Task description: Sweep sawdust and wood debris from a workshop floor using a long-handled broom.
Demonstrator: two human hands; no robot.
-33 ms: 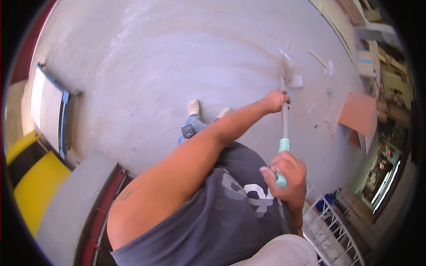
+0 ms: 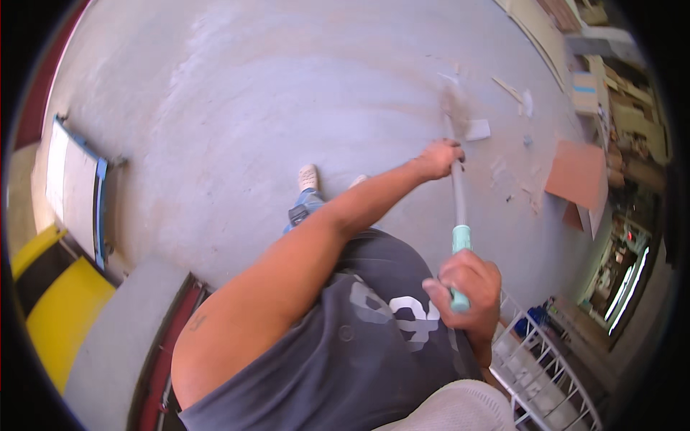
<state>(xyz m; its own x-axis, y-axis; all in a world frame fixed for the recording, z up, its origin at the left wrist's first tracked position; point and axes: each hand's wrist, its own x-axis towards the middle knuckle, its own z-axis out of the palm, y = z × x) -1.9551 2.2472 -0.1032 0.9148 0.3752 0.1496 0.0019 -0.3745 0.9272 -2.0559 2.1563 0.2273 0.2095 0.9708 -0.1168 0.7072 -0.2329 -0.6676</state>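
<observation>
A broom slants across the floor ahead of me to the right, its grey pole (image 2: 460,197) ending in a mint-green grip (image 2: 461,237). My left hand (image 2: 440,159) is closed round the pole partway down, the arm reaching across my body. Nearer to me, my right hand (image 2: 468,291) wraps the green grip at the top end. The brownish broom head (image 2: 453,104) is smeared by motion at floor level. Right beside it lies a flat white piece (image 2: 477,129), with a thin white scrap (image 2: 449,77) just beyond.
Wood and paper scraps (image 2: 508,90) lie right of the broom head. A reddish-brown board (image 2: 575,176) and stacked boards stand at the right. A blue-edged wheeled platform (image 2: 75,179) is at the left, a yellow-and-black panel (image 2: 68,294) below it. A white metal rack (image 2: 546,359) stands near right.
The whole view has shifted slightly. Both hands keep their hold on the broom, and its lower end has moved a little to the left in the picture.
</observation>
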